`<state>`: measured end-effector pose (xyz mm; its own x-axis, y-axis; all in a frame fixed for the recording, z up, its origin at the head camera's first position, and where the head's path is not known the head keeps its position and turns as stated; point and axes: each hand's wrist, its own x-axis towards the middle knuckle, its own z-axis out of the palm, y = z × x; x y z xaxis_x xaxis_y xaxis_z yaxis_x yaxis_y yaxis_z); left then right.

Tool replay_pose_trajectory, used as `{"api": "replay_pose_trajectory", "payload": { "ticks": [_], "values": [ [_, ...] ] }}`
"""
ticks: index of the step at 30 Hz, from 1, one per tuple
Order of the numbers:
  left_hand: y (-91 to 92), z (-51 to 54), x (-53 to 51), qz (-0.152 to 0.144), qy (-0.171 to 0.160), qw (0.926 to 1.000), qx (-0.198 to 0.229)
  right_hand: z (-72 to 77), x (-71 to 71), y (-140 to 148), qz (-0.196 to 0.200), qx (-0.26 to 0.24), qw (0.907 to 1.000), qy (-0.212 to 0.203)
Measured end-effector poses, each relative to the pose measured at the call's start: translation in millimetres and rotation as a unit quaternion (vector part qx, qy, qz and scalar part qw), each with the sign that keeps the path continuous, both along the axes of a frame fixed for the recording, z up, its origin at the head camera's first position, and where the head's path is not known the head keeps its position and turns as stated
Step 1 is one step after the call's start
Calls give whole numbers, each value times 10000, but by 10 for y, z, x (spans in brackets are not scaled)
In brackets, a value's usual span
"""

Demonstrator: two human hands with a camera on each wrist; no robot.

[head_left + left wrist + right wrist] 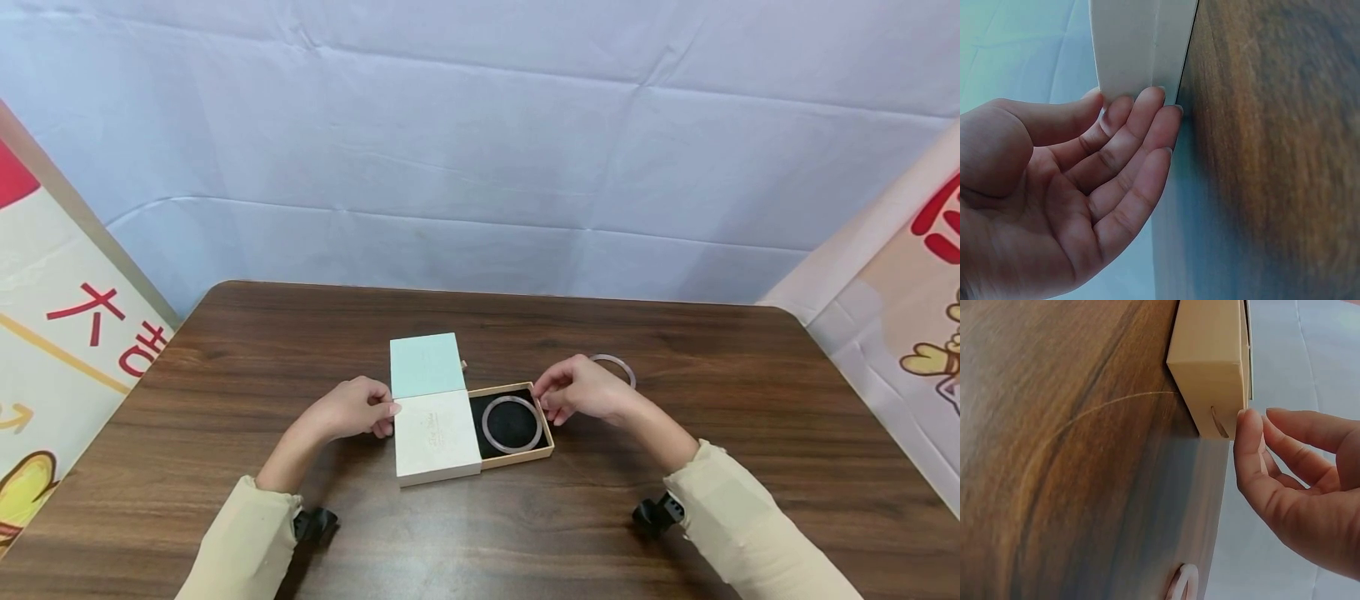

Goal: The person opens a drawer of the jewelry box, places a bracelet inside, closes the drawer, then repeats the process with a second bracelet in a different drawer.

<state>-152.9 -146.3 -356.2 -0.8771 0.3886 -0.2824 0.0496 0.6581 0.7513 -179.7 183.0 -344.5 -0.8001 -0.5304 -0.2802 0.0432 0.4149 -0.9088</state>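
A white box sleeve lies on the table, and its drawer stands partly out to the right. A pale bangle rests on the drawer's black lining. My left hand holds the sleeve's left end, thumb at the top edge and bent fingers against the end face. At the drawer's far right corner is my right hand; in the right wrist view one fingertip touches the rim and the thumb stands apart from it. A ribbon loop shows on the drawer's end. Another bangle lies partly hidden behind the right hand.
A mint-green box with a small tab on its right side lies against the sleeve's far edge. The brown wooden table extends around the boxes. Behind it hangs a pale cloth, with printed sheets at the sides.
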Motion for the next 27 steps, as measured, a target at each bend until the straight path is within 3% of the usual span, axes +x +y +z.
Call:
{"api": "replay_pose_trajectory", "payload": {
  "ticks": [16, 27],
  "values": [
    [0, -4, -11, 49, -17, 10000, -41, -18, -6, 118, -163, 5, 9997, -193],
    [-10, -5, -6, -16, 7, 10000, 19, -61, -6, 105, -62, -27, 9992, -399]
  ]
}}
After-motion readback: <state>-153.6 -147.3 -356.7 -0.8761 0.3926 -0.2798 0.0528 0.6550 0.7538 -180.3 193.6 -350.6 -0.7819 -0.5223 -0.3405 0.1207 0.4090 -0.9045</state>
